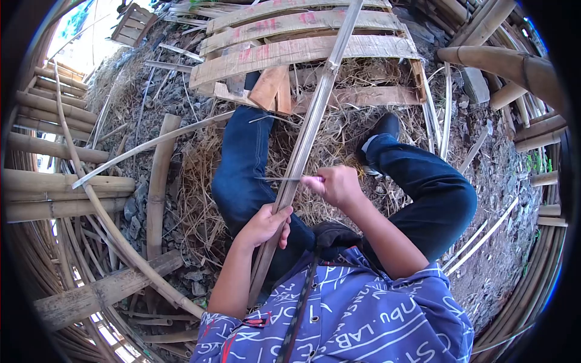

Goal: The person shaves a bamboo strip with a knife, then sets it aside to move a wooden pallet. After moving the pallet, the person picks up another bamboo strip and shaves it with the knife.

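A long split bamboo strip (pixel 315 112) slants from my lap up across the slatted wooden pallet (pixel 290 51). My left hand (pixel 265 226) is closed around its lower part, close to my thigh. Just above, on the right side of the strip, my right hand (pixel 338 186) grips a knife (pixel 281 178) by its handle. The thin blade points left and crosses the strip. Whether its edge bites into the bamboo cannot be made out. Most of the handle is hidden inside my fist.
My bent legs (pixel 245 163) frame the strip. Dry shavings (pixel 196 202) cover the ground. Thick bamboo poles (pixel 69 184) are stacked at left, and more poles (pixel 505 63) jut in at right. A curved bamboo pole (pixel 112 233) and a wooden plank (pixel 109 290) lie at lower left.
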The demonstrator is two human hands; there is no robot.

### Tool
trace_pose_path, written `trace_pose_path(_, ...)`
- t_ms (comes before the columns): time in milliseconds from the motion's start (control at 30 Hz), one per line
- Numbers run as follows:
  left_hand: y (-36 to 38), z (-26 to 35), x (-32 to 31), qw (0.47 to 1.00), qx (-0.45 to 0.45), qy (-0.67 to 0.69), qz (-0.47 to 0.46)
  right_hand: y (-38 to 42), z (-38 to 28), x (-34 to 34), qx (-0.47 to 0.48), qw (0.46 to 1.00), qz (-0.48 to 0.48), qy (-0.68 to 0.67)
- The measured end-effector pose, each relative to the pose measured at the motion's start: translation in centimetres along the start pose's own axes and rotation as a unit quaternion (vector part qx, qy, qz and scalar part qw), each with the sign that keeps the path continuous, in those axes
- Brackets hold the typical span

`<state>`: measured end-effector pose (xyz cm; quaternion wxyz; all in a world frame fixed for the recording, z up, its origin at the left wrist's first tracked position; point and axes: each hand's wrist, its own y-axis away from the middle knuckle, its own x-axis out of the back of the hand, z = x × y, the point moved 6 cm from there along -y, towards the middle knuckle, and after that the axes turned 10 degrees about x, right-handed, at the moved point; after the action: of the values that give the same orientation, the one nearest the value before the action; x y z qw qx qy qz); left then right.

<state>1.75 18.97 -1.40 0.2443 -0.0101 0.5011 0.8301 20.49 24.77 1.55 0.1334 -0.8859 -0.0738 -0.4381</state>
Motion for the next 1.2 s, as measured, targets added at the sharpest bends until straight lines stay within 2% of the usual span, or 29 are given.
trace_pose_path(67, -0.1, 0.4, 0.0, 1.0, 0.003, 0.009, -0.017, -0.3, 0.0, -0.5, -0.024, 1.0, 0.01, -0.006)
trace_pose_path(133, 0.3, -0.1, 0.1, 1.0, 0.01, 0.006, -0.01, -0.4, -1.4, 0.2, 0.059, 0.996, 0.059, 0.012)
trace_pose_path(167, 0.3, -0.2, 0.1, 1.0, 0.015, 0.001, -0.007, -0.4, -1.7, 0.0, 0.102, 0.994, 0.046, 0.014)
trace_pose_path(267, 0.3, 0.1, -0.3, 0.999, -0.007, -0.032, 0.017, -0.4, 0.2, 0.0, 0.052, 0.997, 0.045, 0.037)
trace_pose_path(333, 0.1, 0.3, -0.2, 0.999, -0.004, -0.032, 0.014, -1.1, 1.2, 1.1, 0.026, 0.994, 0.084, 0.067)
trace_pose_path(433, 0.2, 0.0, -0.1, 1.0, -0.002, -0.019, 0.008, -1.3, 1.0, 1.2, 0.03, 0.994, 0.079, 0.066)
trace_pose_path(500, 0.1, -0.1, -0.1, 1.0, 0.001, -0.002, 0.002, -0.5, 0.6, 0.7, 0.018, 0.997, 0.076, 0.025)
trace_pose_path(567, 0.2, -0.1, -0.3, 0.998, -0.057, 0.023, -0.018, 0.4, 1.0, -0.4, -0.057, 0.997, 0.012, -0.045)
trace_pose_path(600, 0.1, -0.2, -0.3, 0.998, -0.056, 0.023, -0.017, 0.8, 1.2, -0.9, -0.098, 0.99, -0.011, -0.097)
trace_pose_path(633, 0.0, -0.2, -0.4, 0.998, -0.06, 0.01, -0.015, 0.9, 0.9, -1.3, -0.098, 0.99, -0.012, -0.098)
trace_pose_path(667, 0.0, -0.3, -0.4, 0.998, -0.063, -0.004, -0.012, 1.1, 1.0, -2.2, -0.134, 0.961, 0.004, -0.242)
trace_pose_path(700, -0.1, -0.5, -0.5, 0.998, -0.059, -0.005, -0.011, 1.3, 0.6, -3.0, -0.17, 0.909, 0.02, -0.38)
trace_pose_path(733, -0.3, -0.5, -0.6, 0.998, -0.055, -0.005, -0.024, 1.2, -0.1, -3.2, -0.173, 0.908, 0.02, -0.381)
trace_pose_path(800, -0.5, -0.7, -0.9, 0.998, -0.051, -0.008, -0.039, 0.6, -1.4, -3.3, -0.175, 0.865, 0.036, -0.469)
trace_pose_path(833, -0.6, -0.7, -0.9, 0.998, -0.052, -0.013, -0.036, 0.5, -1.1, -4.1, -0.174, 0.863, 0.01, -0.474)
trace_pose_path(933, 0.3, -0.3, -1.5, 0.998, -0.05, 0.0, -0.04, 0.4, -0.3, -4.1, -0.207, 0.849, 0.014, -0.486)
trace_pose_path(967, 0.8, -0.4, -1.7, 0.998, -0.046, 0.019, -0.044, 0.3, 0.0, -3.9, -0.205, 0.85, 0.047, -0.484)
trace_pose_path(1100, 2.0, -1.8, -1.9, 0.999, -0.031, 0.016, -0.011, 0.5, 0.8, -3.0, -0.244, 0.834, 0.088, -0.488)
trace_pose_path(1200, 3.3, -2.8, -1.7, 0.999, -0.026, 0.015, 0.022, 0.5, 0.8, -2.5, -0.238, 0.833, 0.118, -0.485)
